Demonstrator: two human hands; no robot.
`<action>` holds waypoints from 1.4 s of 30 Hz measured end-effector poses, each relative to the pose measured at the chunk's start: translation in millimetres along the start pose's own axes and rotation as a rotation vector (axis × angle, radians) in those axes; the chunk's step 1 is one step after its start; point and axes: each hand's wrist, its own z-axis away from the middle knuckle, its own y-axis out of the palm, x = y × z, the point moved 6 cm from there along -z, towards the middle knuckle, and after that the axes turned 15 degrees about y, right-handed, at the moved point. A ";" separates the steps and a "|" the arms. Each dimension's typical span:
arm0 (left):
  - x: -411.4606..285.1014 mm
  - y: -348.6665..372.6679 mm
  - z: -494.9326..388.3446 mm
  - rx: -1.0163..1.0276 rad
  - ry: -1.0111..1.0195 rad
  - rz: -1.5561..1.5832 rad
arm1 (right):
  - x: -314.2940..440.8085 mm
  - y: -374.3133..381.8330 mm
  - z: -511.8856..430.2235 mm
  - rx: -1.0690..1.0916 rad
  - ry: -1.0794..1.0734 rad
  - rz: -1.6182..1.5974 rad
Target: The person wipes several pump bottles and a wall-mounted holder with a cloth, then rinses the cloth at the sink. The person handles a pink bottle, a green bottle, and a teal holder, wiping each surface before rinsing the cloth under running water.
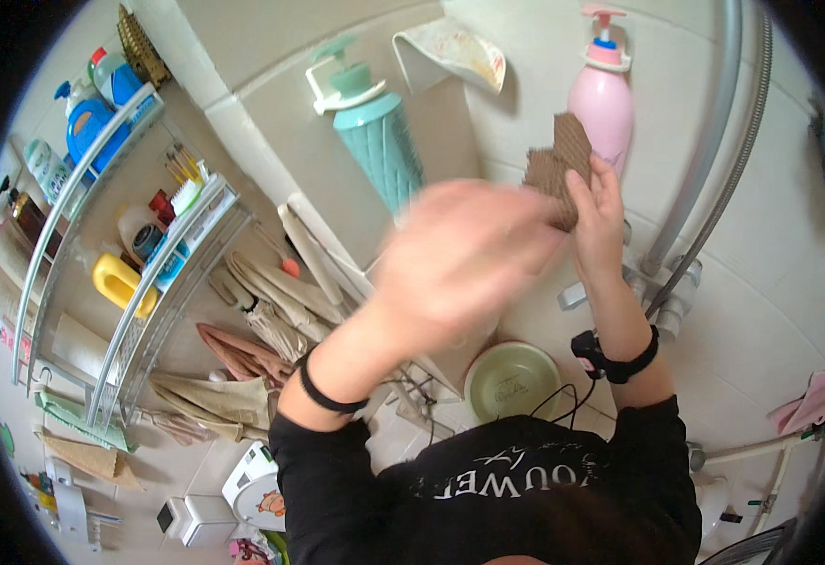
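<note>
A piece of brown ribbed material, perhaps fabric [552, 166], has folds and a jagged left edge. Its right side is pinched between the thumb and fingers of my right hand [599, 212], in front of a pink pump bottle [601, 106]. Blurred by motion, my left hand [465, 254] overlaps the material's lower left edge; whether it grips it cannot be told. Behind my left hand, a teal pump bottle [382, 145] hangs in a white wall holder. A curved whitish piece with reddish stains [454, 53] is on the tiled wall above.
Metal shelves [112, 353] with bottles and brushes are at left, above hanging cloths [214, 402]. A green basin [513, 385] sits below my hands. A tap [656, 289] with a flexible metal hose [740, 141] is at right. A black cable runs from the device on my right wrist.
</note>
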 end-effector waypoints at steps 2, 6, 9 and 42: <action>29.5 -29.9 48.4 -0.037 -0.138 -0.384 | 25.6 22.3 -12.9 0.063 -0.225 0.024; 73.9 -54.4 121.8 -0.255 -0.468 -0.692 | 44.4 68.5 -54.8 0.194 -0.255 0.171; 93.7 -47.6 141.0 -0.264 -0.464 -0.730 | 69.7 105.3 -94.9 0.038 -0.522 0.464; 106.4 -40.0 157.8 -0.390 -0.426 -0.545 | 43.6 175.9 -115.1 0.197 -0.881 1.093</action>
